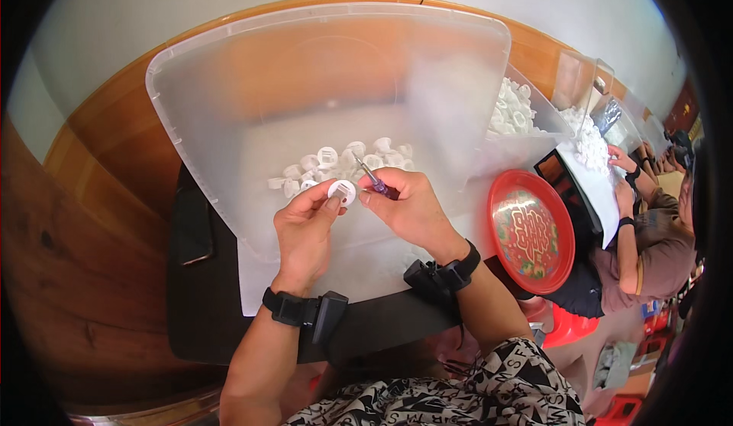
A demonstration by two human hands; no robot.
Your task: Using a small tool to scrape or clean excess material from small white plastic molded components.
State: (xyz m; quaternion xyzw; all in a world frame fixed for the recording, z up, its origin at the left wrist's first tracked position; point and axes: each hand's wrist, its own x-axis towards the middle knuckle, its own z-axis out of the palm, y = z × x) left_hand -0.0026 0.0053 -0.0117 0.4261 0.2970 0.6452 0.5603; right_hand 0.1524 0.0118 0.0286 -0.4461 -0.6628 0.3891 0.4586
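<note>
My left hand pinches a round white plastic cap with slots in its face between thumb and fingers. My right hand, beside it, is closed round a slim pen-like tool with a purple grip and a pointed metal end. That tip points up and away to the left, apart from the cap. Just beyond both hands, several similar white caps lie in a loose heap on the large translucent plastic lid or tray. Whether the tip is a blade or a driver is too small to tell.
A red round tray stands to the right. Behind it, a clear bin holds many white parts. A dark phone lies on the black table at left. At far right, another person works over a white sheet.
</note>
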